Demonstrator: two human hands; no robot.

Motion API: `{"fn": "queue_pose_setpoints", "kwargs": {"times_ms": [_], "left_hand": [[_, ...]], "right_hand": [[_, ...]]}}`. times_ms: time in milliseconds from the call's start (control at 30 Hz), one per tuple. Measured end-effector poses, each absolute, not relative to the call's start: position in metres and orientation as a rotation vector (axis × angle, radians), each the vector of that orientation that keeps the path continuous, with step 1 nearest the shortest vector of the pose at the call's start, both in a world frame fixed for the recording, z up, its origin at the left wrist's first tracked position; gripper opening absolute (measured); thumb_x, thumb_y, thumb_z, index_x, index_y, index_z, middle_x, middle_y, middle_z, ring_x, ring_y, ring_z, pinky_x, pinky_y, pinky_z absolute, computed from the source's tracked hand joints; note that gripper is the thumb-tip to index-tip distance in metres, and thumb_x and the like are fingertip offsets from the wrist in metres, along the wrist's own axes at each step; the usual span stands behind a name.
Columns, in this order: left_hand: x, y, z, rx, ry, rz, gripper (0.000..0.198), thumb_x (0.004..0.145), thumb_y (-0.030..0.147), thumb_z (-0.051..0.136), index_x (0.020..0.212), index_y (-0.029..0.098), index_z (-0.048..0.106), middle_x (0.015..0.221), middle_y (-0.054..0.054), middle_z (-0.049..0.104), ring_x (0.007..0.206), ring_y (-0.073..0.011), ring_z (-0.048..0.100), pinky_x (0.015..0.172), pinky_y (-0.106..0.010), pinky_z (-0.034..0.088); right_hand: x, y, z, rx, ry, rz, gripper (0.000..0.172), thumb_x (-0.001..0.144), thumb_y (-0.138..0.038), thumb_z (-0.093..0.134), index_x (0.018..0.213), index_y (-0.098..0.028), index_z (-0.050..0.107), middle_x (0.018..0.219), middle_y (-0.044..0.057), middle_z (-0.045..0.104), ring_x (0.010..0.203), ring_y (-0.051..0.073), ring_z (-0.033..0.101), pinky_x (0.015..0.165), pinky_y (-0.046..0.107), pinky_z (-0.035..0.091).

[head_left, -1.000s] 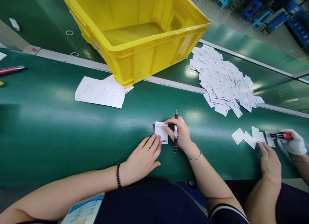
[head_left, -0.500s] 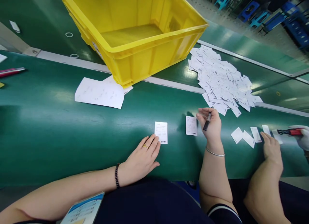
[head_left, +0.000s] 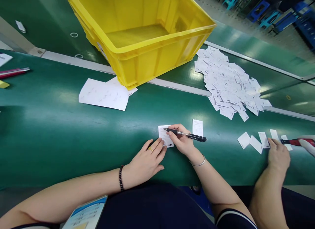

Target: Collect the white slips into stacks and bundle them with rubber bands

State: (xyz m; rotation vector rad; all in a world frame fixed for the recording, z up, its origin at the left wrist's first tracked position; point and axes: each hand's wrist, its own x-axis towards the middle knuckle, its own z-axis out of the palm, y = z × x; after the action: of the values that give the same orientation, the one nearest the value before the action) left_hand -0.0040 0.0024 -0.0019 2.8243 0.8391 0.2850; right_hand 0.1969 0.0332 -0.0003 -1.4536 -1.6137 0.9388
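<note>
My left hand (head_left: pixel 147 161) lies flat on the green worktop, its fingertips resting on the lower left corner of a small white printed card (head_left: pixel 162 132). A black pen (head_left: pixel 188 135) is gripped in my right hand (head_left: pixel 182 142), and its tip is over the upper part of that card. Whether the tip touches the paper I cannot tell. Just beyond my right hand lies a second printed card (head_left: pixel 197 126), its lower edge partly covered by the pen.
A large yellow crate (head_left: pixel 152 69) stands behind, partly over white paper (head_left: pixel 103 96). A heap of cards (head_left: pixel 228 81) lies back right. At right, a co-worker's bare hand (head_left: pixel 278 155) and a gloved hand with a red tool (head_left: pixel 294 142) work among several cards. Pens (head_left: pixel 14 73) lie far left.
My right hand has swung left with the pen, from beside the second card to the card under my left fingers. My left hand stays put. The co-worker's hand has shifted slightly.
</note>
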Motion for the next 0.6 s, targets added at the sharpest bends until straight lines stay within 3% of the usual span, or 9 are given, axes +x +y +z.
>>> {"fn": "queue_pose_setpoints", "kwargs": {"times_ms": [167,367,600], "left_hand": [[-0.0037,0.0031,-0.0009,2.836,0.846,0.295,0.06,0.089,0.051,0.053,0.132,0.01,0.05,0.14,-0.021,0.051,0.134,-0.0311,0.042,0.11,-0.046,0.029],[-0.0033,0.0031,-0.0014,2.86,0.842,0.29,0.061,0.09,0.052,0.051,0.132,0.008,0.049,0.139,-0.021,0.052,0.133,-0.0307,0.043,0.109,-0.045,0.029],[-0.0028,0.0023,-0.0016,2.86,0.847,0.274,0.061,0.09,0.052,0.05,0.133,0.008,0.049,0.139,-0.021,0.052,0.135,-0.031,0.041,0.11,-0.045,0.028]], "right_hand": [[0.1938,0.0348,0.0007,-1.417,-1.806,0.711,0.005,0.082,-0.024,0.057,0.079,-0.023,0.061,0.06,-0.001,0.062,0.05,0.013,0.055,0.05,0.027,0.048],[0.1917,0.0346,-0.0006,-1.34,-1.922,0.636,0.009,0.08,-0.021,0.057,0.075,-0.023,0.063,0.065,0.001,0.067,0.057,0.015,0.061,0.059,0.03,0.053],[0.191,0.0353,0.0014,-1.323,-1.948,0.607,0.009,0.08,-0.02,0.056,0.074,-0.024,0.063,0.066,0.001,0.068,0.057,0.015,0.063,0.058,0.028,0.053]]}}
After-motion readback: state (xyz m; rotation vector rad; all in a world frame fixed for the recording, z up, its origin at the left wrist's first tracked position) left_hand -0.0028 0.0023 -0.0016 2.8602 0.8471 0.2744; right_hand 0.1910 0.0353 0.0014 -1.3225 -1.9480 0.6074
